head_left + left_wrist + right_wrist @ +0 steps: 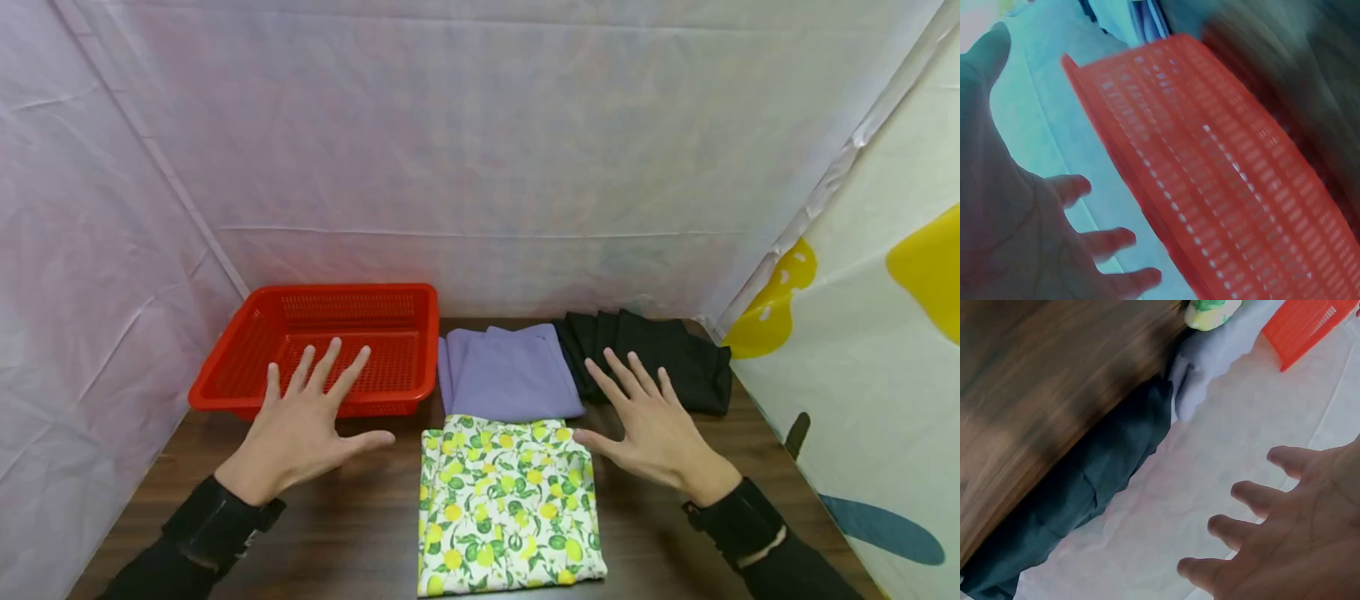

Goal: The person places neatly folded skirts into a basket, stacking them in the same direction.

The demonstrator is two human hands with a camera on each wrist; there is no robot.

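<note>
left hand [303, 437] and right hand [660, 435], grip wide and empty, flank the folded lemon-print white cloth [510, 508], lower centre; lifting both sides evenly should keep it neat.

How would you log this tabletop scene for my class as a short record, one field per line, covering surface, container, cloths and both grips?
Surface: brown wood-grain table
Container: red perforated basket, at the left
Near cloth: lemon-print cloth, folded
Middle cloth: purple cloth, folded, beyond the lemon-print cloth
Right cloth: black cloth, folded
Left grip: spread open, holding nothing
Right grip: spread open, holding nothing
</note>
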